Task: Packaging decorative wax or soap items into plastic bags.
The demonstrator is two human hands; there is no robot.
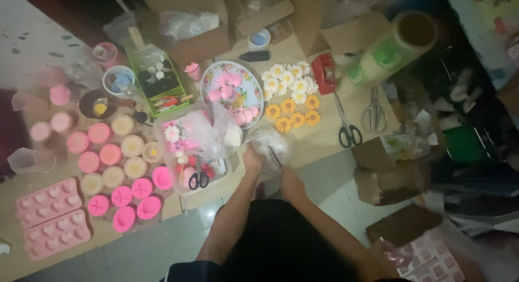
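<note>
Nearest, the right hand [292,183] pinches a thin dark stick [275,157], while the left hand [252,158] grips a clear plastic bag [268,141] just above the surface [324,136], beside the paper flowers [289,93]. Best to hold the bag taut and guide the stick slowly.

Scissors [348,131] lie right of flowers [291,95], moulds [51,217] far left

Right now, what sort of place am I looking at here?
Probably a home craft workspace laid out on the floor: pink heart moulds, rows of paper flowers on cardboard, and scissors. Both hands, left hand and right hand, work a clear plastic bag.
</note>
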